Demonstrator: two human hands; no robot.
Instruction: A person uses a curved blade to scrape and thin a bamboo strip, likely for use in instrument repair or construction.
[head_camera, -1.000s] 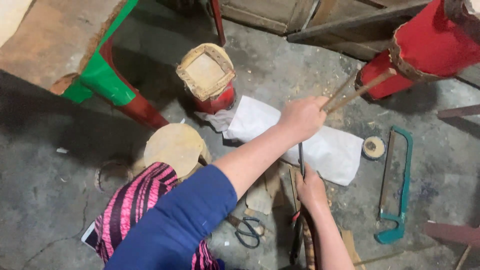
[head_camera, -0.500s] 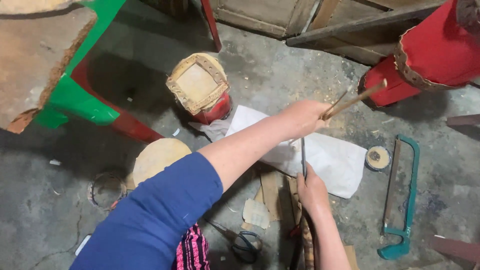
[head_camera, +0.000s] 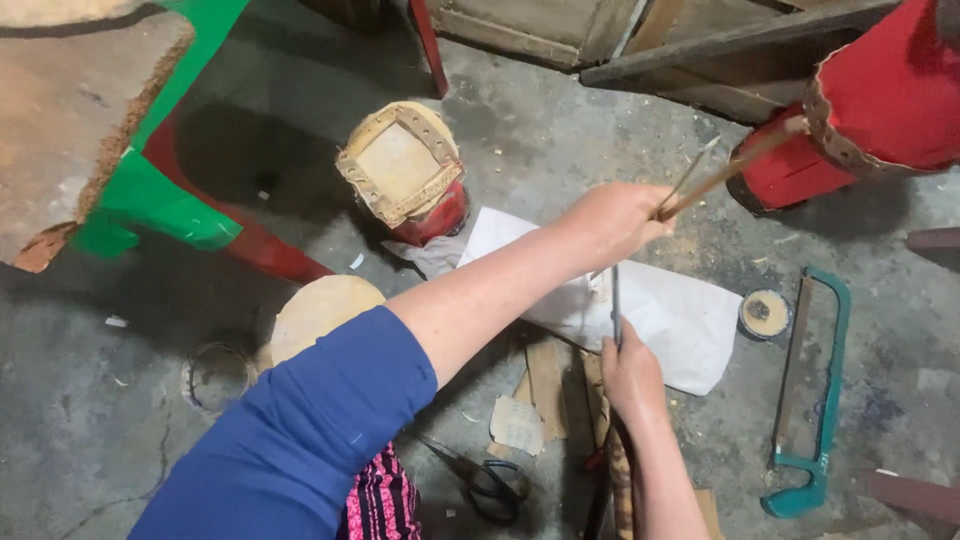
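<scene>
Left hand (head_camera: 612, 218), reaching out on a blue-sleeved arm, is clenched around thin bamboo strips (head_camera: 722, 178) that angle up and to the right toward a red drum-shaped body (head_camera: 880, 90). Right hand (head_camera: 628, 375), lower and nearer the body, grips a narrow metal blade (head_camera: 616, 305) held upright, its tip just below the left hand. Both hands are above a white sheet of paper (head_camera: 690, 325) spread on the concrete floor (head_camera: 560, 150). Beside the sheet lie a roll of tape (head_camera: 765, 313) and a green-framed hacksaw (head_camera: 815, 400). Black-handled scissors (head_camera: 480, 480) lie near the person's knee. A small red drum (head_camera: 405, 170) with a square-laced top stands beyond the paper; a round wooden disc (head_camera: 320, 312) lies at left.
</scene>
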